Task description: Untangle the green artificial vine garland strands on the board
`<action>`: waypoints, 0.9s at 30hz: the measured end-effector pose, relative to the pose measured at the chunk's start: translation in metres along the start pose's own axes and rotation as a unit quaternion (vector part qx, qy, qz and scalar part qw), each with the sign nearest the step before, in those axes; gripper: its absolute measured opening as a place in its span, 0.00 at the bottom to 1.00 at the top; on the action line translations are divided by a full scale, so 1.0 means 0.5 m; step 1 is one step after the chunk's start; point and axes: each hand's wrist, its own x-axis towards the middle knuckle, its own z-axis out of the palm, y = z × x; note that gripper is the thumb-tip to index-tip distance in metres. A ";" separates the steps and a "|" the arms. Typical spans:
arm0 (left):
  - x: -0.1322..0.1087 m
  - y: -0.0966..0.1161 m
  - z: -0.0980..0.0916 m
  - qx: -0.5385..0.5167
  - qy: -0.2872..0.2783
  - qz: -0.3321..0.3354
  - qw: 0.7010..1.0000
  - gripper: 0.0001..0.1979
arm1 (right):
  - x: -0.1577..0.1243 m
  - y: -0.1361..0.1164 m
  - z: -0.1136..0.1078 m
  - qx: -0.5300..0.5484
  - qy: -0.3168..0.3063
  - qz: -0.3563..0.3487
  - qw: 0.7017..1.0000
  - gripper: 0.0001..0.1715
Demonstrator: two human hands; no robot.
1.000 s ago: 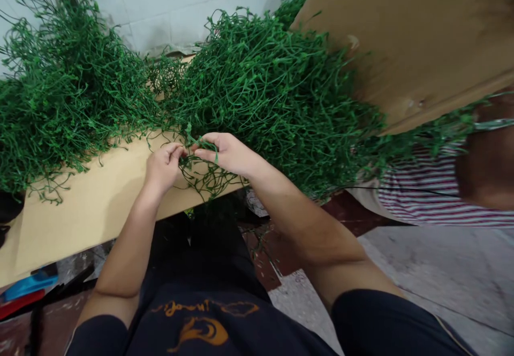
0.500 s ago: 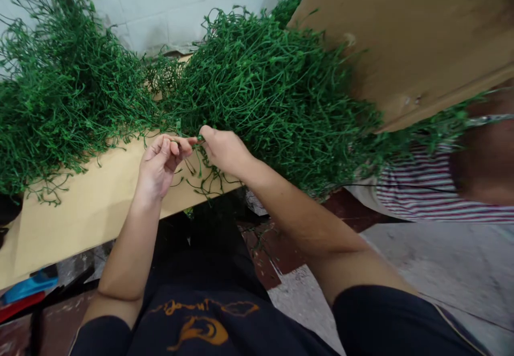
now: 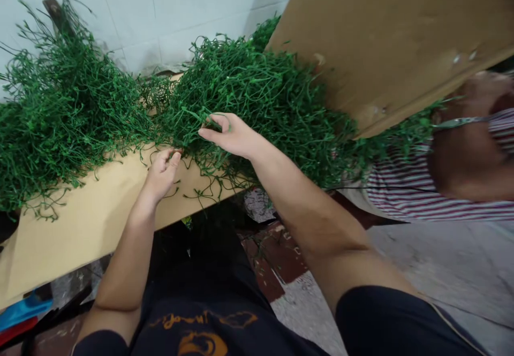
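Observation:
My right hand point(image 3: 231, 135) is at the front of the middle heap of thin green plastic stems point(image 3: 249, 85). Its thumb and fingers curve toward each other, with a green stem point(image 3: 199, 115) at the fingertips. Lower and to the left, my left hand point(image 3: 163, 171) is raised just over the cardboard sheet point(image 3: 100, 206), its fingers curled toward the thumb. Whatever small thing it may pinch is too small to make out. A few loose stems point(image 3: 204, 190) lie on the cardboard between the hands and its front edge.
Another green heap point(image 3: 68, 104) covers the left side, against a pale tiled wall point(image 3: 132, 2). A large brown board point(image 3: 381, 40) leans in at upper right. Beyond it is another person's arm point(image 3: 469, 152) and striped clothing point(image 3: 393, 190). Blue and red items point(image 3: 24, 313) are at lower left.
My hands, which met at the fingertips over the cardboard, have parted. The right has shifted to the right, by the heap; the left is slightly lower in the picture. The view has tilted a little.

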 end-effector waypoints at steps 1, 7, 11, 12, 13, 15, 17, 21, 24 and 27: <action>0.002 -0.002 0.002 -0.003 -0.008 -0.018 1.000 0.21 | -0.005 -0.001 0.003 0.027 -0.003 0.020 0.999 0.14; 0.003 0.023 0.033 -0.162 -0.002 -0.099 0.982 0.24 | -0.029 0.010 0.017 0.155 -0.074 0.050 0.984 0.18; 0.022 0.018 0.050 -0.140 -0.029 -0.051 0.988 0.10 | -0.035 0.022 0.025 0.208 -0.078 0.043 0.974 0.21; 0.027 0.014 0.050 -0.115 -0.027 -0.033 0.992 0.08 | -0.036 0.024 0.026 0.210 -0.074 0.046 0.974 0.22; 0.031 0.009 0.049 -0.086 -0.017 -0.016 0.996 0.07 | -0.037 0.026 0.026 0.206 -0.073 0.053 0.974 0.23; 0.040 0.000 0.041 -0.018 0.034 0.018 0.999 0.06 | -0.041 0.027 0.023 0.186 -0.078 0.070 0.977 0.23; 0.048 -0.007 0.028 0.041 0.089 0.038 0.994 0.07 | -0.047 0.027 0.018 0.164 -0.073 0.075 0.981 0.22; 0.057 -0.013 0.008 0.095 0.117 0.035 0.988 0.08 | -0.059 0.025 0.010 0.090 -0.081 0.047 0.991 0.15; 0.059 -0.008 0.009 0.146 0.123 0.027 0.981 0.09 | -0.065 0.021 0.019 0.014 -0.093 0.024 0.995 0.16; 0.063 0.005 0.014 0.203 0.133 0.036 0.970 0.11 | -0.078 0.007 0.036 -0.044 -0.076 -0.017 0.996 0.16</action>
